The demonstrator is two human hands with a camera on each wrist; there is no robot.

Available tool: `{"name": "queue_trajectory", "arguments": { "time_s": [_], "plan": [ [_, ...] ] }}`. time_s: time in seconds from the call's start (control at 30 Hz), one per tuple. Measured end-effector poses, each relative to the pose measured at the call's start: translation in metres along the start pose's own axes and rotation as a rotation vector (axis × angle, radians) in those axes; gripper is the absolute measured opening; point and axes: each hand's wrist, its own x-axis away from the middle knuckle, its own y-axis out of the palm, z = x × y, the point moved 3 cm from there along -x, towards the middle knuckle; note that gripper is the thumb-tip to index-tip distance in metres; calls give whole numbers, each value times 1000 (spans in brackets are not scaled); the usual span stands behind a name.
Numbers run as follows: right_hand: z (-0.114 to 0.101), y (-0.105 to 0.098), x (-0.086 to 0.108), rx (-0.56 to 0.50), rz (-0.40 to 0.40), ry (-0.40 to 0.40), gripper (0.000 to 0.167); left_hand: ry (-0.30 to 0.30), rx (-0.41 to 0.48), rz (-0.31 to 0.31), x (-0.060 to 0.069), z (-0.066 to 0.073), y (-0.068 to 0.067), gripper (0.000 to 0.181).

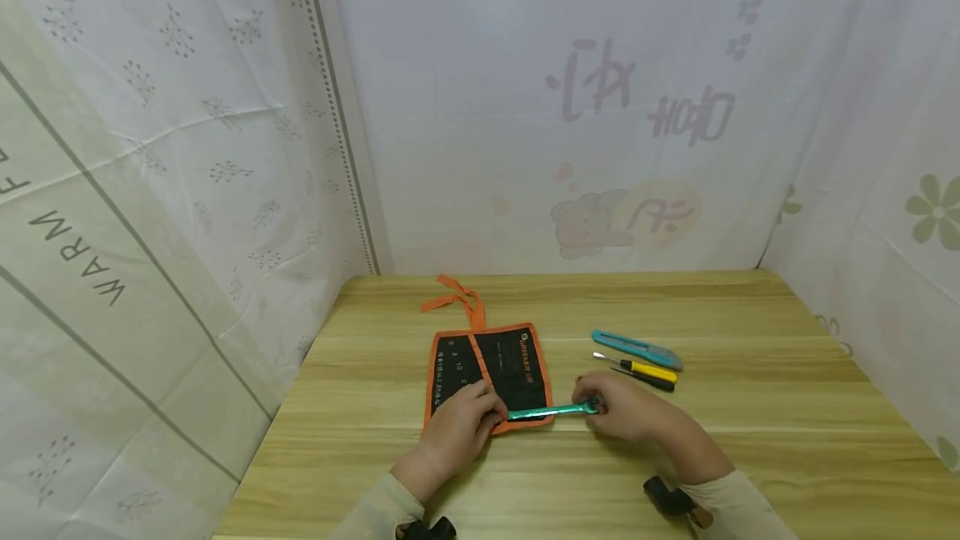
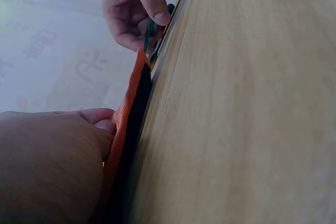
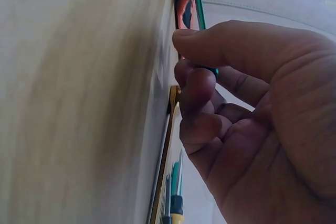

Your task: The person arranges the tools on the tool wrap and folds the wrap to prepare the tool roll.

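A black tool pouch with orange edging (image 1: 516, 365) lies flat on the wooden table. Across its lower part runs a shiny green wrench (image 1: 551, 412), one end over the pouch's central strip. My right hand (image 1: 626, 411) pinches the wrench's right end between thumb and fingers, just right of the pouch. My left hand (image 1: 459, 432) grips the pouch at its lower edge, beside the wrench's left end. In the left wrist view the left fingers hold the orange edge (image 2: 122, 114), slightly raised. The wrench's left tip is hidden by the left hand or the pouch.
Behind the right hand lie a teal utility knife (image 1: 637, 349), a yellow-handled screwdriver (image 1: 654, 371) and a black-handled screwdriver (image 1: 652, 381). Orange ties (image 1: 472, 304) stretch from the pouch's far edge. Patterned cloth surrounds the table (image 1: 360, 473) at the back and sides.
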Motion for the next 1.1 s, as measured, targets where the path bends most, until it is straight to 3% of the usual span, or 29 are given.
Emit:
{"name": "queue_trajectory", "arguments": {
  "time_s": [0.23,1.1],
  "plan": [
    [7,-4,4,-45,-7,78,21,6,-11,0,0,0,-1,12],
    [-9,8,-5,-54,-19,-12,21,23,-28,-6,0,2,0,8]
  ]
}}
